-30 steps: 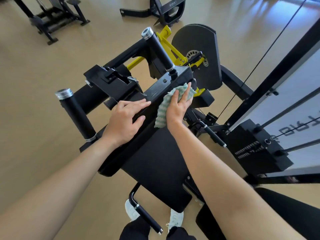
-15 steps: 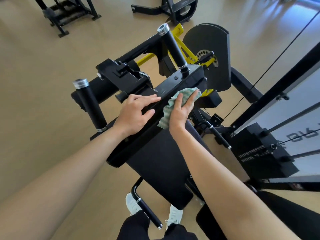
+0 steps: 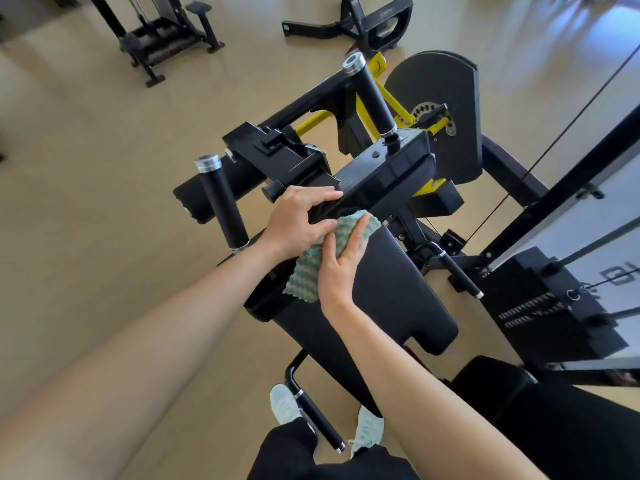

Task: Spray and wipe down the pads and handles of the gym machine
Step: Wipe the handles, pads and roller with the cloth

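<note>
Centre-left: left handle point(image 3: 221, 202) stands upright just beside the left forearm, easy to skip. Mid-frame: left hand point(image 3: 298, 220), fingers curled over the top edge of the pad point(image 3: 391, 289), near the adjuster bracket point(image 3: 277, 150); pinch risk if that frame swings. Centre: cloth point(image 3: 311, 271) touches the left knuckles, pressed on the pad by the right hand point(image 3: 341, 265), fingers straight and together. The loose lower corner may bunch and leave streaks.

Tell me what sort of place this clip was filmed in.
Most likely a gym floor. A machine with a black pad and upright handle stands beside a cable-fed weight stack, and other exercise machines sit on the tan floor behind.
</note>
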`<state>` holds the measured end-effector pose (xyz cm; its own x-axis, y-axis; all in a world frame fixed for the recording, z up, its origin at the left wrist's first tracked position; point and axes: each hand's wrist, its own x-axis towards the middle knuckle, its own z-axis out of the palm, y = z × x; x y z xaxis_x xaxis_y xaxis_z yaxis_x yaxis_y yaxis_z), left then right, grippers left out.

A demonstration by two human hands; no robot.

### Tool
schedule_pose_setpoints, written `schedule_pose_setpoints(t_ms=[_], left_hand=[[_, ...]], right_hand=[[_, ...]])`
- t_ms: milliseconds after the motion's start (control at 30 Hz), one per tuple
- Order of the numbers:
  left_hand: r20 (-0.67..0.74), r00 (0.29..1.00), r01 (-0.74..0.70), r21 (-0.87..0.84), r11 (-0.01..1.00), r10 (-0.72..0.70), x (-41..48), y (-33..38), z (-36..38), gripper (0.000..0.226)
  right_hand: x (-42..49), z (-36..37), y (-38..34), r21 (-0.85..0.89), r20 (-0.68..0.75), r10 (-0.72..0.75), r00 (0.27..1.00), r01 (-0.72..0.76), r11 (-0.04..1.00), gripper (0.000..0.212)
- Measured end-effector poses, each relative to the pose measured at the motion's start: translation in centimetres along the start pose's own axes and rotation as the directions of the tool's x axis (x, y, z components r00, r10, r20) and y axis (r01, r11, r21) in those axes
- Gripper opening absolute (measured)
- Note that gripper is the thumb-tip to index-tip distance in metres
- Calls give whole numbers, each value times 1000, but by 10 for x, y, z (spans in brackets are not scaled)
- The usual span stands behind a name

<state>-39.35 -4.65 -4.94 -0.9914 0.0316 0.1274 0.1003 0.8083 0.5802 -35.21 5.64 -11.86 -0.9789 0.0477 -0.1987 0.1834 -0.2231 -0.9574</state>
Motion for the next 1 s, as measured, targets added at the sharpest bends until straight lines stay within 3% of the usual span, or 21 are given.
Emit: schedule_pose_setpoints(t_ms=[367, 467, 567, 667, 800, 900, 1000], left_hand=[[-25, 1000, -17, -54, 998, 16, -23, 9, -13, 38], [73, 997, -14, 2, 1000, 13, -44, 7, -23, 51], [85, 996, -47, 78, 996, 40, -80, -1, -34, 60], [-20, 996, -86, 154, 984, 90, -122, -17, -43, 52], [-272, 961, -2, 190, 982, 55, -162, -47, -45, 30], [-334, 942, 26, 106, 994, 11, -168, -59, -39, 31], [-289, 955, 41, -83, 996, -63, -164, -64, -40, 34]], right_hand=[[-18, 20, 7, -62, -58, -21, 998, 17, 998, 63], [2, 14, 0, -89, -96, -43, 994, 34, 995, 61], [17, 5, -6, -106, -109, -44, 993, 32, 994, 62], [22, 7, -8, -98, -157, -16, 987, 1, 995, 63], [-3, 23, 3, -88, -185, -23, 982, 7, 996, 66], [-35, 41, 22, -112, -170, 23, 985, -43, 993, 71], [-75, 60, 39, -119, -132, 59, 989, -75, 990, 77]])
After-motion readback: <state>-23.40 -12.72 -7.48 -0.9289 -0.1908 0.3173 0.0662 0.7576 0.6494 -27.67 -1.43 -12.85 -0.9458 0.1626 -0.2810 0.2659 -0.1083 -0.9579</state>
